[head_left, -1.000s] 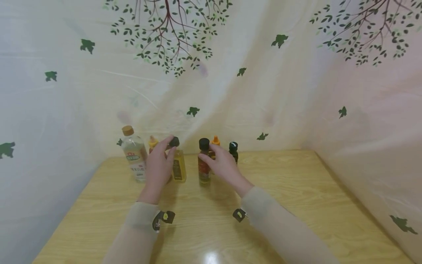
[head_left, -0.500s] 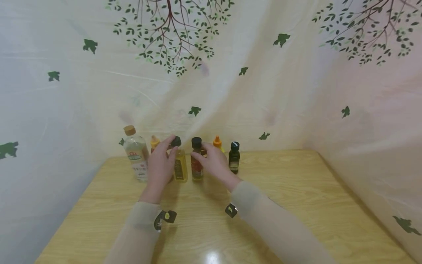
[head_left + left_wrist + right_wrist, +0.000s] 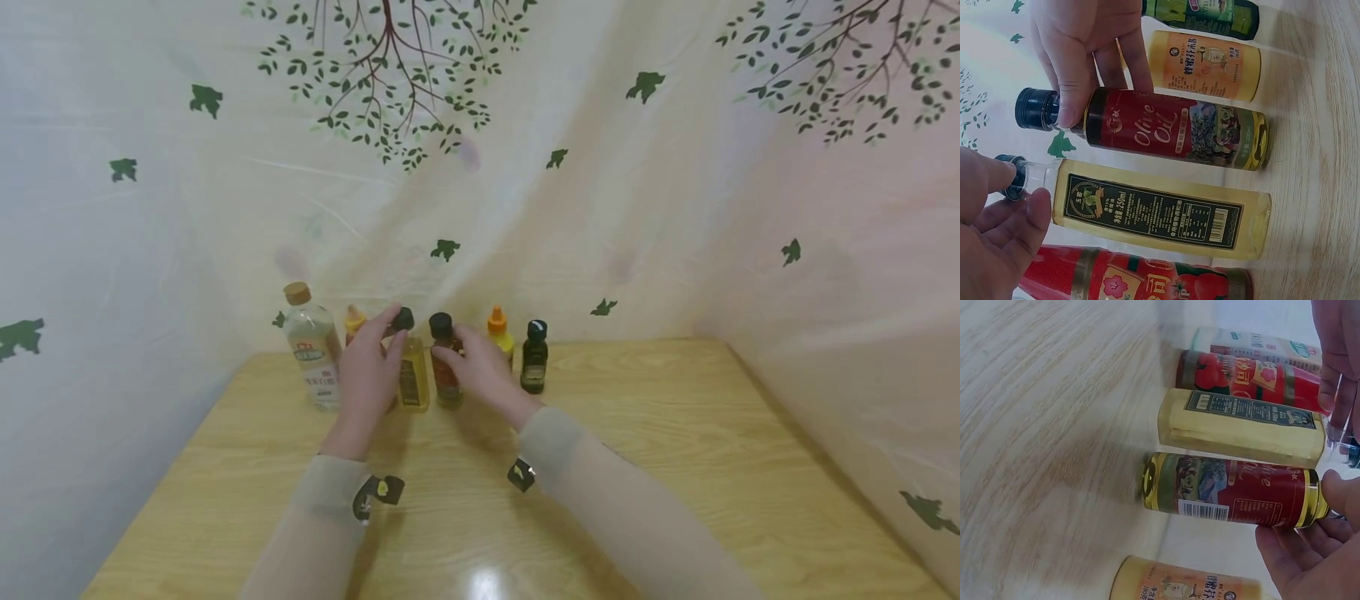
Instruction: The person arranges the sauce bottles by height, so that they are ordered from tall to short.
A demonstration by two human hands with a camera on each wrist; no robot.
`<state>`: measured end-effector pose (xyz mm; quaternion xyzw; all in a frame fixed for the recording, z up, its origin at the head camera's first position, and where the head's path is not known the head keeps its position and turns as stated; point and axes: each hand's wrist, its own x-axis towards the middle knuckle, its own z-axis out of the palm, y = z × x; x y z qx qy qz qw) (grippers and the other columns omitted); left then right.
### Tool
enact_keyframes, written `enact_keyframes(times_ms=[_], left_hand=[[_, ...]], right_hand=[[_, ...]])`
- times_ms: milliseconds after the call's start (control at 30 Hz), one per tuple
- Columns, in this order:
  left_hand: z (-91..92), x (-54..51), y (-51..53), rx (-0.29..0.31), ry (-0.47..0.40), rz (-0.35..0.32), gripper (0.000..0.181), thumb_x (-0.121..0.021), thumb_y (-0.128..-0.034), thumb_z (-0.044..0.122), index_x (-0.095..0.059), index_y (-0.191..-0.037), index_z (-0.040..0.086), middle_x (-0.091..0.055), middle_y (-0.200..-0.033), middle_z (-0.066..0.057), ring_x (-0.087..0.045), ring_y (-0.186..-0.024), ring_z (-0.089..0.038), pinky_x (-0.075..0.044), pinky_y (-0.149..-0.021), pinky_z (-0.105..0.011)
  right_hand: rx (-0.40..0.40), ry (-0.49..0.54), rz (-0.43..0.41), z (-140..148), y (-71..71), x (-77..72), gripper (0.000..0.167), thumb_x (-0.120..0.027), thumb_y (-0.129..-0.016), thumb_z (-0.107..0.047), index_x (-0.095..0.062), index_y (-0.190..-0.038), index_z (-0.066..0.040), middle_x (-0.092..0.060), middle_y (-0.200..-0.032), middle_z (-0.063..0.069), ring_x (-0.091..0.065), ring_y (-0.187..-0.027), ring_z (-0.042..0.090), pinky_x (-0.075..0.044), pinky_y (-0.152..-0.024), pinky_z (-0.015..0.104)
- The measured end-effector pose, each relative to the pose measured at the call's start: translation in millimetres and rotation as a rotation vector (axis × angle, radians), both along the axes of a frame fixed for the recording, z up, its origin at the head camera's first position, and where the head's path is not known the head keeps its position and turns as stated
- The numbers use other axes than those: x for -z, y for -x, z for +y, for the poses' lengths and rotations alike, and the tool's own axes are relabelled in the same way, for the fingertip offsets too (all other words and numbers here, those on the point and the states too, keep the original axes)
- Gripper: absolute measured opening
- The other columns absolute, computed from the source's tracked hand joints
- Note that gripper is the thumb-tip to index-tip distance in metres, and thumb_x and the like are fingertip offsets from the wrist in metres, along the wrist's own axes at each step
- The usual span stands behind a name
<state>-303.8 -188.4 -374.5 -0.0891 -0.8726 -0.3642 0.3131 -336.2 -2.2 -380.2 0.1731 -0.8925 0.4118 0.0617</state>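
The left hand (image 3: 365, 379) holds the neck and black cap of a clear bottle of yellow oil (image 3: 413, 379), which stands upright on the table. Just to its right, the right hand (image 3: 480, 367) grips the neck of the red-labelled olive oil bottle (image 3: 447, 379) between thumb and fingers. In the left wrist view, the olive oil bottle (image 3: 1166, 131) and the yellow oil bottle (image 3: 1160, 209) stand side by side with a narrow gap. The right wrist view shows the right hand (image 3: 1316, 550) around the neck end of the olive oil bottle (image 3: 1235, 490).
A large clear bottle (image 3: 313, 358) stands at the left, beside a red bottle (image 3: 1254, 378) partly behind the left hand. To the right are a yellow bottle with an orange tip (image 3: 498, 329) and a small dark green bottle (image 3: 534, 362). A patterned curtain (image 3: 525, 208) hangs behind the table (image 3: 637, 433).
The right hand has moved left with the olive oil bottle, bringing it nearer the yellow oil bottle and uncovering more of the dark green bottle. The left hand keeps its hold.
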Motion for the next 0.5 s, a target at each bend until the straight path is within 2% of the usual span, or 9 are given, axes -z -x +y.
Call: enact_keyframes(times_ms=[167, 300, 367, 500], left_hand=[[-0.4, 0.1, 0.6, -0.001, 0.007, 0.001, 0.044, -0.068, -0.1115, 0.014, -0.062, -0.155, 0.005, -0.072, -0.139, -0.022, -0.063, -0.074, -0.029, -0.053, -0.068, -0.044], [-0.3, -0.8, 0.0, -0.001, 0.006, -0.006, 0.045, -0.068, -0.1113, 0.014, -0.062, -0.155, 0.005, -0.072, -0.138, -0.022, -0.064, -0.075, -0.030, -0.053, -0.068, -0.044], [-0.2, -1.0, -0.4, -0.001, 0.004, -0.008, 0.045, -0.068, -0.1113, 0.014, -0.062, -0.155, 0.006, -0.072, -0.138, -0.022, -0.064, -0.075, -0.030, -0.053, -0.068, -0.044], [-0.2, -0.7, -0.9, -0.005, 0.002, -0.006, 0.045, -0.068, -0.1114, 0.014, -0.062, -0.155, 0.006, -0.072, -0.138, -0.022, -0.064, -0.076, -0.030, -0.053, -0.069, -0.044]], right_hand=[[-0.006, 0.027, -0.042, 0, 0.0, 1.0, 0.042, -0.063, -0.115, -0.035, -0.064, -0.149, -0.010, -0.067, -0.150, 0.013, -0.062, -0.140, 0.033, -0.050, -0.117, 0.052], [-0.015, 0.034, -0.037, 1, 4.5, 7.1, 0.045, -0.061, -0.115, -0.036, -0.061, -0.151, -0.009, -0.067, -0.149, 0.014, -0.063, -0.138, 0.033, -0.051, -0.115, 0.052], [-0.029, 0.030, -0.015, 2, 14.9, 19.5, 0.048, -0.061, -0.115, -0.041, -0.060, -0.153, -0.011, -0.068, -0.149, 0.013, -0.064, -0.137, 0.032, -0.053, -0.114, 0.050], [-0.044, 0.038, -0.038, 1, 10.1, 16.0, 0.050, -0.060, -0.116, -0.040, -0.057, -0.156, -0.011, -0.065, -0.153, 0.015, -0.062, -0.140, 0.034, -0.051, -0.117, 0.052]])
